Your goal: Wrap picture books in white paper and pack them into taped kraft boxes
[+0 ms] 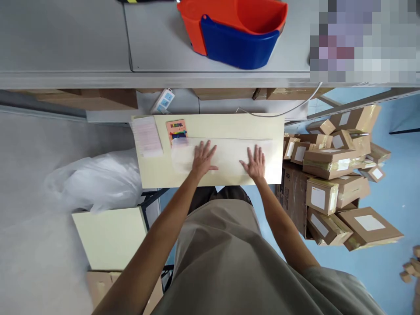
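Note:
A translucent white sheet, perhaps a plastic bag or wrap [226, 155], lies flat on the pale yellow table [216, 127]. My left hand [202, 158] rests on its left part, fingers spread flat. Spread the same way, my right hand [255, 162] presses on its right part. Neither hand grips anything. An orange packet with colourful print [176, 129] lies just beyond the sheet's left end, partly under it. A stack of white paper slips [146, 136] sits at the table's left edge.
Many taped cardboard parcels [334, 175] are piled right of the table. A white plastic bag [95, 179] bulges at the left. Another pale table [110, 236] stands lower left. An orange and blue bin [234, 30] sits on the grey shelf [98, 43] beyond.

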The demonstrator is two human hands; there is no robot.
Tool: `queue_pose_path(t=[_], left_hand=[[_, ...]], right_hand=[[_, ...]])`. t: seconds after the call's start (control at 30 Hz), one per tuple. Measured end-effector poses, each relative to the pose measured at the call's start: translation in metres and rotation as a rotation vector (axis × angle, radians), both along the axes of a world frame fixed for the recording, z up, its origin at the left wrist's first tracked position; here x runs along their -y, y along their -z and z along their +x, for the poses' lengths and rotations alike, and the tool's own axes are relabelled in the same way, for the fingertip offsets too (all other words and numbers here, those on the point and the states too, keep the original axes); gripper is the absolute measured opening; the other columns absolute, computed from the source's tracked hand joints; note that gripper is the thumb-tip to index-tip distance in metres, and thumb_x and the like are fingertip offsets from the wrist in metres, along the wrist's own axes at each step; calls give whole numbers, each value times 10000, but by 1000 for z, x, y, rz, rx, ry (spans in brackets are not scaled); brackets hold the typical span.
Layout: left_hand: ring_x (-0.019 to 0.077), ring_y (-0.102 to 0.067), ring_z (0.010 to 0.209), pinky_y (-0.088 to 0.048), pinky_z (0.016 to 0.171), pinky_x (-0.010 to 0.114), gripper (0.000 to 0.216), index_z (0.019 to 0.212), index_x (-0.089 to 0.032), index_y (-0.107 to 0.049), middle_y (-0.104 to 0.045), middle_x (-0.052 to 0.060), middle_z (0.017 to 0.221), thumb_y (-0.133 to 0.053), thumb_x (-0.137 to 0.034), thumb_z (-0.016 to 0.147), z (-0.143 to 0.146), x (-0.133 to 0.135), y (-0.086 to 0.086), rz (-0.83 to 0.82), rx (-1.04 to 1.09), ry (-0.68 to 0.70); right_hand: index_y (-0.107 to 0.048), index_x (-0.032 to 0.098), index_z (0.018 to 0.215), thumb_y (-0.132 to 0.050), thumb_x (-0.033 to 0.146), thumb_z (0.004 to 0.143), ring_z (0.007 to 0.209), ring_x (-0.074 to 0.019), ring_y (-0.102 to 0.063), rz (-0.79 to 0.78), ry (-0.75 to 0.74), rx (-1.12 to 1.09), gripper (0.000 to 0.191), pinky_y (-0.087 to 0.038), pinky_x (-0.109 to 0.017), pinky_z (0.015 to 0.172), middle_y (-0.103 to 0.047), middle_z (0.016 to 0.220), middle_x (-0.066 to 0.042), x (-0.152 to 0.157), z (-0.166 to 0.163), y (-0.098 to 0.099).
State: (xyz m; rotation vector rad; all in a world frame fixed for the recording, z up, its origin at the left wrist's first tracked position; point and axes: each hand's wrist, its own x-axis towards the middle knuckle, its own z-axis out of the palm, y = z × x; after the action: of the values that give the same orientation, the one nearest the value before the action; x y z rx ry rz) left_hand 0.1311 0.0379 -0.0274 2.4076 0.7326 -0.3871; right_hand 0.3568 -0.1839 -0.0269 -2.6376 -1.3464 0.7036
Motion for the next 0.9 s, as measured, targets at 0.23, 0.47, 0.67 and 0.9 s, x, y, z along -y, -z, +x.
queue_pose_path(t=[0.23, 0.47, 0.67, 0.9], left_hand=[[468, 28, 1742, -6, 1378, 666, 1289, 1802, -121, -246, -87, 281, 1854, -785, -807, 853, -46, -18, -10, -1, -24, -113], [409, -30, 1756, 1, 1397, 614, 1002, 1767, -75, -325, -169, 257, 1852, -631, -671, 1022, -62, -11, -22, -101, 86, -226], [334, -697, 1367, -478, 1254, 456, 314, 1210, -176, -832, -779, 185, 1384, -756, -390, 994, -69, -21, -43, -451, 389, -879], [241, -785, 862, -646, 897, 369, 289, 955, -151, -863, -843, 114, 956, -922, -413, 849, -104, -50, -62, -734, 531, -1129]], right_hand=[[-355, 164, 1775, -397, 692, 1131, 1758, -396, -99, 88, 19, 105, 834, -200, -690, 1374, -168, 1876, -196, 56, 42, 9], [-311, 116, 1783, -361, 706, 1129, 1749, -423, -129, 53, -12, 117, 882, -223, -699, 1363, -155, 1872, -226, 50, 41, 4], [-386, 129, 1744, -360, 690, 1138, 1743, -399, -185, 139, 55, 77, 826, -273, -679, 1366, -278, 1846, -210, 11, -1, -18], [-623, 159, 1551, -384, 525, 1181, 1608, -364, -450, 272, -28, -123, 572, -435, -602, 1311, -539, 1690, -193, -111, -115, -37]])
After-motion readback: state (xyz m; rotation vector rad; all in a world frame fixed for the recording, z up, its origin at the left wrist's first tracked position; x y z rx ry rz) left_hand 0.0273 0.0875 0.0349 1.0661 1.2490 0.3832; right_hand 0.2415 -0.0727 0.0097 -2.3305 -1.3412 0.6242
